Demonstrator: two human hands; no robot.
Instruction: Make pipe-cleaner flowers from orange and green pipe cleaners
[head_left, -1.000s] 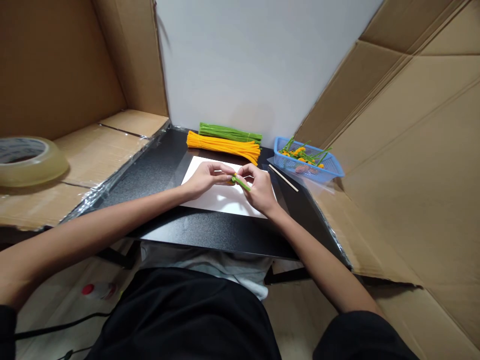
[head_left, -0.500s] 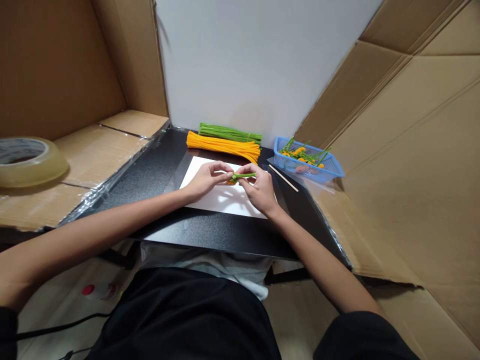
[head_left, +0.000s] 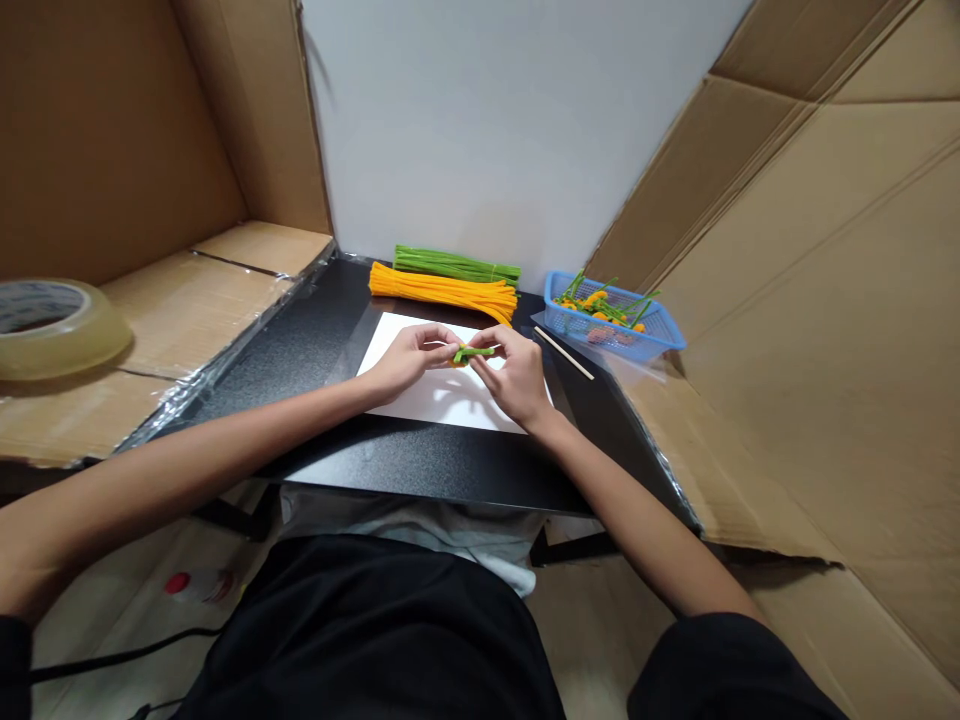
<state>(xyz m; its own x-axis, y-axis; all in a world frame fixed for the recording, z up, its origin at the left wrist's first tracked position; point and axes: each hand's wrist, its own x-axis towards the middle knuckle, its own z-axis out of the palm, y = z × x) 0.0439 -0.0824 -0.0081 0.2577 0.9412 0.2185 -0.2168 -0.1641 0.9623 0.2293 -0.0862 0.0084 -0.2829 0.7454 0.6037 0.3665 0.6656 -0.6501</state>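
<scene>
Between my two hands, above a white sheet (head_left: 420, 402), is a small pipe-cleaner flower (head_left: 472, 353) with an orange head and a green stem. My left hand (head_left: 412, 362) pinches it at the head end, thumb and forefinger together. Closed on the flower from the other side is my right hand (head_left: 514, 372), its fingertips near the green stem, which points right. Part of the orange head is hidden by the fingers. Behind the hands lie a bundle of orange pipe cleaners (head_left: 442, 290) and a bundle of green ones (head_left: 454, 264).
A blue basket (head_left: 652, 347) with several orange-and-green pieces stands at the back right. Before it lies a thin pale stick (head_left: 564, 353). A roll of clear tape (head_left: 97, 335) rests on cardboard at the left. Cardboard walls (head_left: 810, 300) flank the black table (head_left: 360, 455).
The green stem has shifted slightly left and shows shorter beside my right fingers. My right hand has turned a little around it. The view has moved slightly.
</scene>
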